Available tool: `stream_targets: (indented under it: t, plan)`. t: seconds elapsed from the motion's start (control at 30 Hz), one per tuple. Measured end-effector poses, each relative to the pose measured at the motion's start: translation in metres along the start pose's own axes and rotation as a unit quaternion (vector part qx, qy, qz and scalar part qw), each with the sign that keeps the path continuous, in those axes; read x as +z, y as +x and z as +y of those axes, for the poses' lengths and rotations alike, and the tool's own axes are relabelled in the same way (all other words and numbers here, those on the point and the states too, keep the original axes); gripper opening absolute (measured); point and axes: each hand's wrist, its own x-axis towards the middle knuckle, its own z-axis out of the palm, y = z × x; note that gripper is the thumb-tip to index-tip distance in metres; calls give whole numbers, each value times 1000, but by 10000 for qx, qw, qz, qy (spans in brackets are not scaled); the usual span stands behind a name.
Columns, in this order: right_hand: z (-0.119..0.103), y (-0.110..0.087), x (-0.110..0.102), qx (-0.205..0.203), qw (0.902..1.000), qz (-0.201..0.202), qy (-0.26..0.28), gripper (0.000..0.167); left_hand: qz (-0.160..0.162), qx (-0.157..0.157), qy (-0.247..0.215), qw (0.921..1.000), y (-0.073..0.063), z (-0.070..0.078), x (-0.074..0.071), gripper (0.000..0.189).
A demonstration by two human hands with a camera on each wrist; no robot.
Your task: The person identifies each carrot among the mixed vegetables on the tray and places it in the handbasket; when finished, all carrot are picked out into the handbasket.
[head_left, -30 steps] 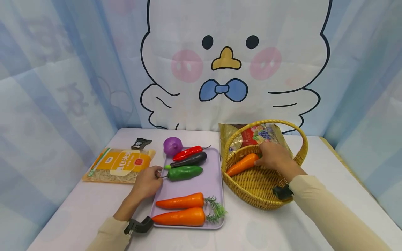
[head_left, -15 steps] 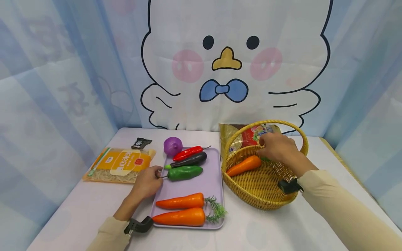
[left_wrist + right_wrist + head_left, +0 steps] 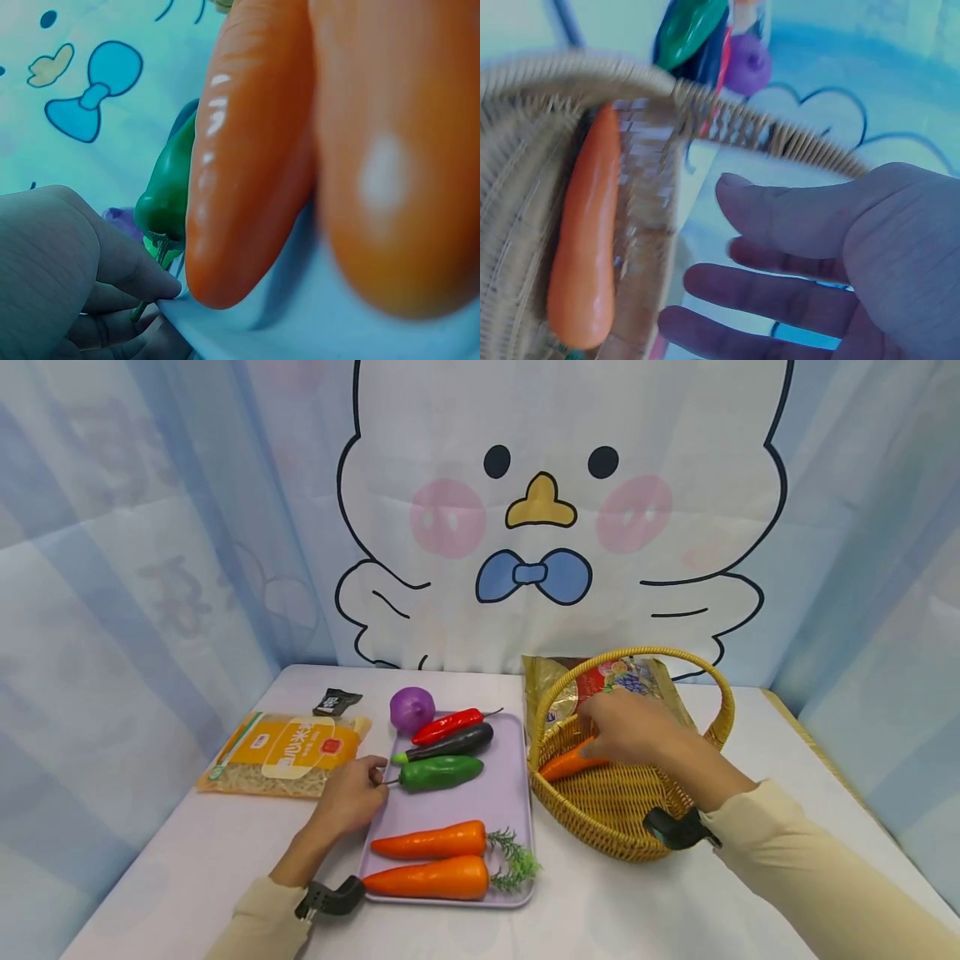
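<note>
My left hand (image 3: 351, 795) pinches the left edge of the lilac tray (image 3: 450, 807); in the left wrist view the thumb lies over the rim (image 3: 196, 322) with fingers beneath. On the tray lie two orange carrots (image 3: 427, 878), a green pepper (image 3: 442, 773), a dark eggplant (image 3: 459, 741) and a red chili (image 3: 450, 725). A purple onion (image 3: 412, 710) sits at its far left corner. My right hand (image 3: 633, 727) hovers over the wicker basket (image 3: 622, 810), fingers spread and holding nothing. Inside the basket rests one carrot (image 3: 589, 240), partly hidden by the hand in the head view.
A yellow food bag (image 3: 292, 756) lies left of the tray, with a small black packet (image 3: 337, 702) behind it. Behind the basket stands a gold bag (image 3: 546, 685). The basket's tall handle (image 3: 637, 652) arches over its opening. A printed curtain closes off the back.
My right hand has let go of the carrot in the basket, lifted towards the back right, then come back left above the carrot. The left hand and tray stay put.
</note>
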Motion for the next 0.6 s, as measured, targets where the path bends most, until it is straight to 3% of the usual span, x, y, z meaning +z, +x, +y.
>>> stream_targets:
  t: [0.6]
  plan:
    - [-61,-12,15,-493,9985,-205,73,26,-48,-103,-45,9999,-1,1,0,44]
